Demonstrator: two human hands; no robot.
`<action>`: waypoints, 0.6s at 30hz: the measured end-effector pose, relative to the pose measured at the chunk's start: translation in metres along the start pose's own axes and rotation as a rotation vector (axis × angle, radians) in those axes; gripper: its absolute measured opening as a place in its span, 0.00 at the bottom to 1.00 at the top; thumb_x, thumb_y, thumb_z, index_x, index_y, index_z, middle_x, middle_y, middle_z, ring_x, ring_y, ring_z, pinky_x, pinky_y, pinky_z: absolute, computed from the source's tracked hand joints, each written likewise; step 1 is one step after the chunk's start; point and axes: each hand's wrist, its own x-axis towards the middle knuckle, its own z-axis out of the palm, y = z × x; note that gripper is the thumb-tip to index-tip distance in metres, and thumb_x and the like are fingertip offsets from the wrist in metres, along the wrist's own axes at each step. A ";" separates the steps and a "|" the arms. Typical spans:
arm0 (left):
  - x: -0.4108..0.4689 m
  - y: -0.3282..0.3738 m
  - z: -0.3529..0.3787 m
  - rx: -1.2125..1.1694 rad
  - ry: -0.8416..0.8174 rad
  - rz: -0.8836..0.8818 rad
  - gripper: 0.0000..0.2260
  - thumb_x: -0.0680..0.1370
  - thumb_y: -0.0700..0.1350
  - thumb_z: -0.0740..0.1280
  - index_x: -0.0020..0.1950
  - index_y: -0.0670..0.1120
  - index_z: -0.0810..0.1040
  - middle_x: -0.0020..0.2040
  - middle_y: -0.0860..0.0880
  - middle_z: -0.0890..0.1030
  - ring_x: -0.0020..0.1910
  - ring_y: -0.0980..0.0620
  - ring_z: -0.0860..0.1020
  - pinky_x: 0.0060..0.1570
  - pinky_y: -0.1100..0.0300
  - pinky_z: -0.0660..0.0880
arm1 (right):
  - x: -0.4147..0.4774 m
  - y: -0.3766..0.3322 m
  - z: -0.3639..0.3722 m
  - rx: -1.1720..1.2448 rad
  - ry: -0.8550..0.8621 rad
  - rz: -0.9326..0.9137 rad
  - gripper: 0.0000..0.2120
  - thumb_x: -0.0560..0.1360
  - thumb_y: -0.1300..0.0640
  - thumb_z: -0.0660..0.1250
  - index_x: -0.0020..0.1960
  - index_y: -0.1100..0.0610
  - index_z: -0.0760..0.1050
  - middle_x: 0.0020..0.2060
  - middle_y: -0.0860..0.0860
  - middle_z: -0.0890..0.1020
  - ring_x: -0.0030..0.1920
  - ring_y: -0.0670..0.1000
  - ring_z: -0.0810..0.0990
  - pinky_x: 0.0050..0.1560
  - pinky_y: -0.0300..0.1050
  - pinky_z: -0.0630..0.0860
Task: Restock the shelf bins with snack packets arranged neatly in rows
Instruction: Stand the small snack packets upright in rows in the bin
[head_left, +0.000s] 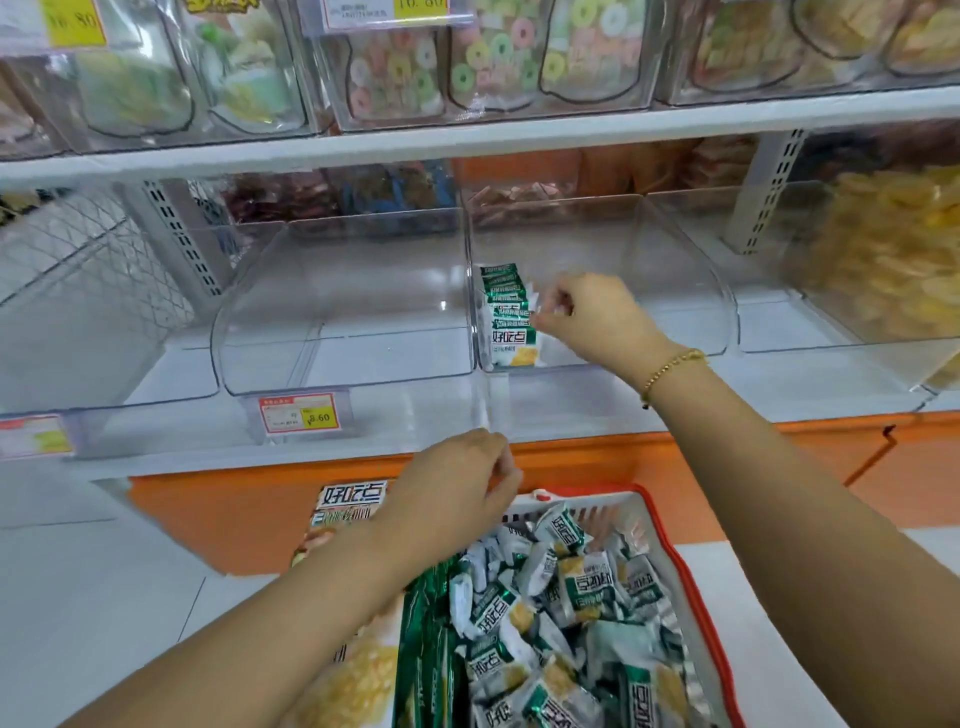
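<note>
I face a white shelving unit. Its upper shelf board (467, 140) runs across my view, slanting up to the right, and a lower shelf board (234, 460) sits beneath it. Two grey perforated uprights, one on the left (176, 234) and one on the right (769, 192), stand at the back between the boards. Left of them I see white wire mesh (78, 249). An orange base panel (234, 519) closes the unit's foot. Below me lies a floor of pale tiles (104, 597) with thin joints. The light is bright and even.

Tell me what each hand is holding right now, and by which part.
Right hand pinches a green snack packet standing in the row, by its upper right edge. Left hand, over the basket, shows no packet; its palm is hidden.
</note>
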 end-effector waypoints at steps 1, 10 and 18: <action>-0.009 0.001 0.009 0.023 -0.062 -0.008 0.06 0.79 0.50 0.60 0.45 0.51 0.72 0.43 0.55 0.75 0.42 0.54 0.75 0.42 0.57 0.73 | -0.022 -0.004 -0.001 0.000 0.011 -0.058 0.08 0.74 0.53 0.69 0.44 0.59 0.75 0.37 0.52 0.76 0.41 0.52 0.73 0.37 0.42 0.62; -0.074 0.024 0.097 -0.057 -0.512 -0.293 0.17 0.79 0.46 0.63 0.67 0.43 0.69 0.60 0.44 0.72 0.54 0.46 0.75 0.48 0.59 0.70 | -0.177 0.025 0.088 -0.079 -0.709 -0.103 0.12 0.73 0.50 0.70 0.54 0.55 0.77 0.47 0.50 0.78 0.47 0.49 0.75 0.43 0.40 0.70; -0.092 0.027 0.161 -0.192 -0.482 -0.740 0.18 0.79 0.37 0.60 0.69 0.37 0.64 0.61 0.40 0.76 0.58 0.44 0.76 0.51 0.55 0.74 | -0.253 0.048 0.147 -0.100 -0.864 0.012 0.38 0.65 0.49 0.78 0.67 0.59 0.65 0.61 0.58 0.75 0.59 0.58 0.74 0.55 0.51 0.74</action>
